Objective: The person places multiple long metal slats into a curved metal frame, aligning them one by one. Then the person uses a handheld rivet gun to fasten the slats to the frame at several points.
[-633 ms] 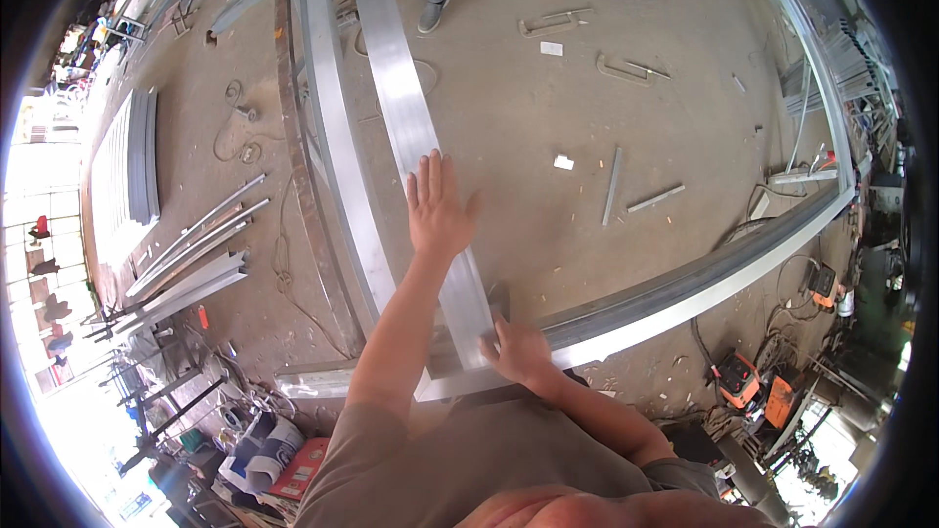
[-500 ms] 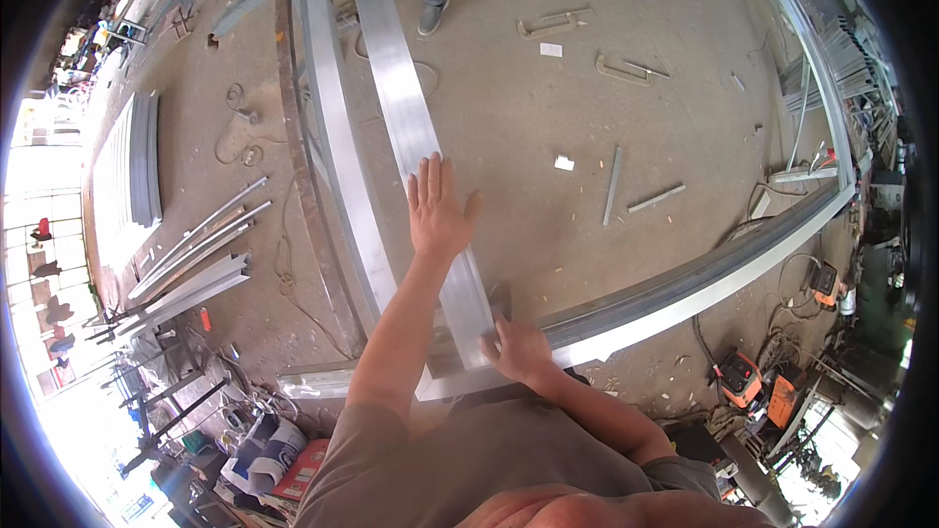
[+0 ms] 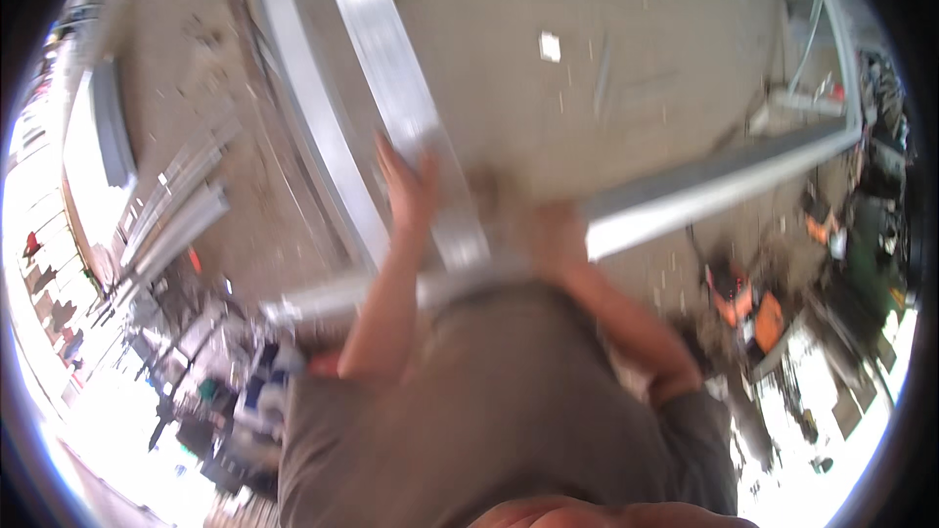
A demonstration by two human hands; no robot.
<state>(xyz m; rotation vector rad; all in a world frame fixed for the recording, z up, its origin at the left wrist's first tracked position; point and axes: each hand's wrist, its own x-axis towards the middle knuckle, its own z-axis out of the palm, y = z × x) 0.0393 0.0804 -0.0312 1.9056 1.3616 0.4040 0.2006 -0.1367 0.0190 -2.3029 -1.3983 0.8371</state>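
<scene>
- Head view: your broad silver metal bar (image 3: 377,39) slants from the top edge down to the near rail (image 3: 646,220) of a metal frame, right of a roughly parallel silver rail (image 3: 311,112) and apart from it along most of its length.
- Your left hand (image 3: 413,198) is at the bar's left edge, fingers straight and spread, grasping nothing. Contact with the metal: can't tell.
- Your right hand (image 3: 559,240) is a smear by the near rail, right of the bar's near end; whether its fingers are clenched or released, you can't tell from this.
- Risk, my judgement: with no firm left grip, a knock at either end could swing the bar out of line.
- Fingers straying between bar and rail could get pinched if the bar shifted.
- Bare skin on a raw edge could be cut by a slide along it.
- Blur hides the seating at the near end; a gap there could go unnoticed.
</scene>
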